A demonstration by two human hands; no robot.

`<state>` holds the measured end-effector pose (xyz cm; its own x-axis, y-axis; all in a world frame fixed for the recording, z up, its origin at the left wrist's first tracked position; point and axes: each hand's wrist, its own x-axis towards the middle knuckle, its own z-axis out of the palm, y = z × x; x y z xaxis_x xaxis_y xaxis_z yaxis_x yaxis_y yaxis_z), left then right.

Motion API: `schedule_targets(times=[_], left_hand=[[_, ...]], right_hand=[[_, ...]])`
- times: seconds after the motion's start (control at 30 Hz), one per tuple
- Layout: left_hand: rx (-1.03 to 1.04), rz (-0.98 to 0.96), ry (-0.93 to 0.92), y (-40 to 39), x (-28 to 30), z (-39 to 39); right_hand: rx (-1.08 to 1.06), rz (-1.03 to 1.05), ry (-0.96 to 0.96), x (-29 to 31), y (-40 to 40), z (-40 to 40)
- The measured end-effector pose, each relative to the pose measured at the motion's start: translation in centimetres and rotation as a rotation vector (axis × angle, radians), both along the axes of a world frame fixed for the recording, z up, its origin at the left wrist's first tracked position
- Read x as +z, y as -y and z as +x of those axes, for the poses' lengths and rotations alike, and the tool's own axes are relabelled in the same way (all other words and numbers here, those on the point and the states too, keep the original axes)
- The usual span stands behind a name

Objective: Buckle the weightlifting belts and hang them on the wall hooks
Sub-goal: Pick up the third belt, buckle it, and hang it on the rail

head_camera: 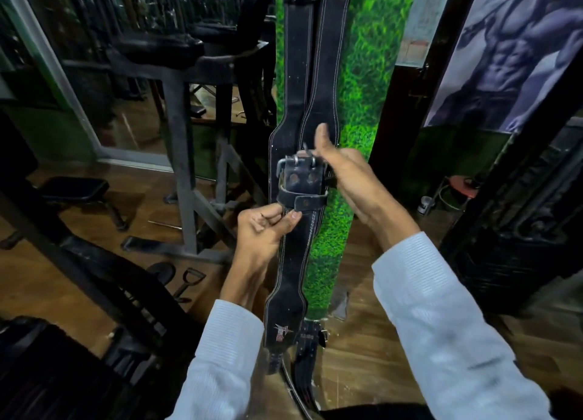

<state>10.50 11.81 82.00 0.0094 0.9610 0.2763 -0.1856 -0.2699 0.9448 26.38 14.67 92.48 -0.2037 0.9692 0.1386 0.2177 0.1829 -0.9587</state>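
A black leather weightlifting belt [291,255] with white stitching hangs down the middle of the view in front of a green grass-covered pillar [362,72]. Its metal double-prong buckle [298,164] sits at mid height, with a leather keeper loop [310,202] just below. My left hand [265,227] pinches the strap right under the loop. My right hand [344,173] grips the belt at the buckle's right side, thumb raised. Two more black belts [328,56] hang from above, their tops out of view. Another buckle end [307,340] dangles near the floor.
A black steel gym machine frame [183,135] and padded bench [75,187] stand on the left. A cable handle [186,280] lies on the wooden floor. A dark rack [520,214] and wall poster [504,50] fill the right. A red stool [460,186] sits behind.
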Motion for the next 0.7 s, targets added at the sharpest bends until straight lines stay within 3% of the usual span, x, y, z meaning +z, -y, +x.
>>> schedule_targets(times=[0.1, 0.17, 0.23, 0.33, 0.4, 0.47, 0.6, 0.7], left_hand=[[-0.001, 0.02, 0.022, -0.7, 0.2, -0.3], [0.0, 0.013, 0.039, -1.0, 0.3, -0.5], [0.019, 0.035, 0.047, -1.1, 0.6, -0.6], [0.02, 0.05, 0.057, -1.4, 0.7, -0.9], [0.035, 0.07, 0.067, -1.8, 0.6, -0.8], [0.033, 0.06, 0.057, -2.2, 0.5, -0.7], [-0.025, 0.082, 0.002, -2.4, 1.2, -0.2], [-0.035, 0.082, 0.04, -3.0, 0.9, -0.3]], right_hand=[[0.161, -0.023, -0.42, 0.6, 0.5, 0.7], [0.208, -0.032, -0.58, 0.7, 0.4, 1.1], [0.096, -0.02, -0.519, 0.4, -0.4, 0.9], [-0.099, -0.039, -0.182, -0.5, -2.1, 0.7], [-0.059, -0.166, 0.032, -1.0, -2.7, 0.7], [0.038, -0.264, -0.004, -1.0, -3.0, 0.8], [0.058, -0.123, -0.269, 0.8, -3.4, 0.8], [0.038, -0.116, -0.091, 1.9, -3.6, 1.1]])
